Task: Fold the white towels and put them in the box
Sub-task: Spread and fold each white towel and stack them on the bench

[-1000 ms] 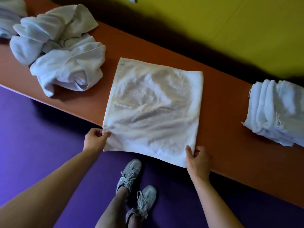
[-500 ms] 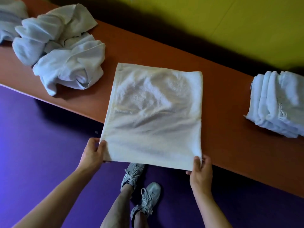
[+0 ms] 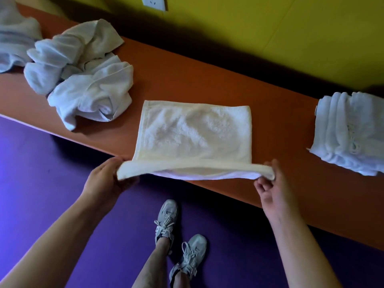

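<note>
White towel point(image 3: 195, 132) flat on table point(image 3: 187, 84), near edge lifted, both hands point(image 3: 110, 179) pinching corners

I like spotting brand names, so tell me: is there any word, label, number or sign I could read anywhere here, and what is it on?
No readable text anywhere.
Grey lace-up sneakers: a small dark patch on the tongue, too small to read.
White wall socket: only slots, no lettering.
Flat white terry towel, crumpled white towels, stack of folded white towels: no visible tags or print.
</note>
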A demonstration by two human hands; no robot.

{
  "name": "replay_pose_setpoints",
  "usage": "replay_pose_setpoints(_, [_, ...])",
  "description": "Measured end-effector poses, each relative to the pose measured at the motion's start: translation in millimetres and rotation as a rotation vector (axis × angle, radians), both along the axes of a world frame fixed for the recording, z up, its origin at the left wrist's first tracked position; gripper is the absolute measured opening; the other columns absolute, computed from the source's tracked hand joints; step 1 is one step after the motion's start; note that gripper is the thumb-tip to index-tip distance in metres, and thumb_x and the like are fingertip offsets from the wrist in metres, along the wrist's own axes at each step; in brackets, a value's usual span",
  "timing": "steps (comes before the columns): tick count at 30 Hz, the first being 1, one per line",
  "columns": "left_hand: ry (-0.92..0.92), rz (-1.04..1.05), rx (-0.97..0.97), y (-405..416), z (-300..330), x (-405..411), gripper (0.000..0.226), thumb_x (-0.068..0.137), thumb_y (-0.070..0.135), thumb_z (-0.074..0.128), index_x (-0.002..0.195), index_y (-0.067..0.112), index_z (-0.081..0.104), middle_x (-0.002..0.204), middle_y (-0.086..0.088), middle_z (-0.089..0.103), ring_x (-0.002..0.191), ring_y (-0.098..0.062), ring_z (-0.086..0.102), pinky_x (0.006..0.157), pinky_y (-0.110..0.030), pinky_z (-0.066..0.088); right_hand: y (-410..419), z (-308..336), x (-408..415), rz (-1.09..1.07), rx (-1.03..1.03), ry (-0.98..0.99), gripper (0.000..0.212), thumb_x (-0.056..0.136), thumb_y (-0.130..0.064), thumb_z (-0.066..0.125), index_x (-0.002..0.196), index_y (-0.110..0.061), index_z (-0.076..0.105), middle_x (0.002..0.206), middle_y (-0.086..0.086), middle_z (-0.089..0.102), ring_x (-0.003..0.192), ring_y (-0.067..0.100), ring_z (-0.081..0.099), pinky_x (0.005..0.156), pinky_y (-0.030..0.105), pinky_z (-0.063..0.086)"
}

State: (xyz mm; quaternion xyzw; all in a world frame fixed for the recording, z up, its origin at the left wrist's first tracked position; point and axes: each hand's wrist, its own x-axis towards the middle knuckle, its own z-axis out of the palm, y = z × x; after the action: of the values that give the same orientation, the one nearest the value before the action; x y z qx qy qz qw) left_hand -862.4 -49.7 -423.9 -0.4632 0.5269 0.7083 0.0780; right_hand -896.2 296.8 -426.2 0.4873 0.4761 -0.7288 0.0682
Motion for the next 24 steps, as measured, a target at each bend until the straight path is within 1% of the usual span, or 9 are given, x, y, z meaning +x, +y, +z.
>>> replay_pose_setpoints(2, [0.0, 0.028, 0.186, -4.3, 2.8, -22.8, 0.017, 0.075, 0.008, 0.045, 0.078, 0.007, 0.062, 0.093, -0.015, 0.075, 0.063, -0.023, 0.062, 0.072, -0.037, 0.059, -0.4, 4.3, -28.1, 0.015, -0.037, 0.024, 0.019, 0.099, -0.03, 0.052, 0.087, -0.019, 0.063, 0.08, -0.001, 0.072, 0.063, 0.012, 0.054, 0.072, 0.027, 0.046])
replay_pose_setpoints(4, [0.044, -0.034, 0.25, -7.2, 1.1, -43.5, 0.024, 0.068, 0.01, 0.043, 0.082, 0.007, 0.063, 0.108, -0.014, 0.075, 0.067, -0.021, 0.061, 0.081, -0.036, 0.058, -2.8, 5.7, -53.4, 0.099, -0.01, 0.052, 0.019, 0.098, -0.022, 0.045, 0.093, -0.018, 0.063, 0.091, -0.002, 0.077, 0.069, 0.013, 0.061, 0.073, 0.028, 0.047])
replay_pose_setpoints(6, [0.055, -0.11, 0.14, -6.8, -6.1, -63.5, 0.026, 0.084, 0.004, 0.049, 0.096, 0.006, 0.071, 0.109, -0.008, 0.076, 0.068, -0.016, 0.064, 0.077, -0.032, 0.061, -7.9, 0.9, -75.8, 0.222, 0.166, 0.051, 0.013, 0.099, -0.02, 0.053, 0.103, -0.017, 0.065, 0.097, -0.005, 0.078, 0.074, 0.013, 0.071, 0.069, 0.028, 0.05])
replay_pose_setpoints(9, [0.069, -0.148, -0.068, -5.7, -19.4, -94.7, 0.02, 0.099, 0.018, 0.059, 0.113, 0.004, 0.063, 0.094, -0.008, 0.078, 0.058, -0.015, 0.065, 0.064, -0.028, 0.059, -15.9, -12.9, -104.4, 0.312, 0.434, 0.099, 0.013, 0.097, -0.029, 0.064, 0.103, -0.018, 0.069, 0.089, -0.003, 0.078, 0.066, 0.012, 0.074, 0.054, 0.022, 0.05])
replay_pose_setpoints(13, [0.046, -0.172, -0.221, -10.7, -40.9, -134.3, 0.029, 0.1, 0.028, 0.059, 0.118, 0.005, 0.057, 0.072, -0.003, 0.076, 0.046, -0.015, 0.061, 0.051, -0.027, 0.056, -19.7, -35.2, -136.2, 0.312, 0.54, 0.109, 0.017, 0.099, -0.026, 0.062, 0.106, -0.013, 0.069, 0.081, 0.001, 0.076, 0.057, 0.011, 0.071, 0.044, 0.019, 0.045])
replay_pose_setpoints(16, [0.02, -0.203, -0.303, -13.2, -59.1, -155.2, 0.036, 0.1, 0.031, 0.059, 0.124, 0.004, 0.054, 0.072, -0.004, 0.076, 0.047, -0.016, 0.065, 0.048, -0.027, 0.056, -19.5, -51.4, -150.5, 0.317, 0.579, 0.107, 0.015, 0.099, -0.026, 0.062, 0.105, -0.013, 0.068, 0.082, 0.003, 0.076, 0.055, 0.011, 0.071, 0.045, 0.021, 0.046])
replay_pose_setpoints(20, [-0.001, -0.179, -0.32, -15.2, -84.4, -168.1, 0.038, 0.1, 0.03, 0.059, 0.13, 0.008, 0.05, 0.086, -0.01, 0.077, 0.061, -0.02, 0.073, 0.056, -0.031, 0.059, -19.4, -68.9, -163.1, 0.329, 0.578, 0.089, 0.019, 0.099, -0.024, 0.062, 0.111, -0.011, 0.067, 0.092, 0.006, 0.076, 0.066, 0.012, 0.074, 0.052, 0.023, 0.052])
replay_pose_setpoints(22, [0.038, -0.195, -0.305, -11.6, -94.7, -164.8, 0.04, 0.099, 0.026, 0.061, 0.135, 0.016, 0.047, 0.105, -0.013, 0.074, 0.075, -0.021, 0.076, 0.073, -0.038, 0.062, -19.9, -76.3, -164.1, 0.373, 0.573, 0.104, 0.032, 0.096, -0.021, 0.066, 0.126, -0.014, 0.06, 0.111, 0.005, 0.073, 0.085, 0.013, 0.073, 0.064, 0.023, 0.056])
replay_pose_setpoints(24, [0.115, -0.361, -0.482, -2.0, -96.5, -152.9, 0.05, 0.096, 0.029, 0.064, 0.141, 0.028, 0.042, 0.12, -0.006, 0.068, 0.093, -0.017, 0.073, 0.09, -0.04, 0.057, -20.0, -81.1, -159.5, 0.491, 0.699, 0.143, 0.043, 0.094, -0.019, 0.066, 0.135, -0.019, 0.052, 0.125, 0.002, 0.066, 0.104, 0.014, 0.067, 0.082, 0.029, 0.057])
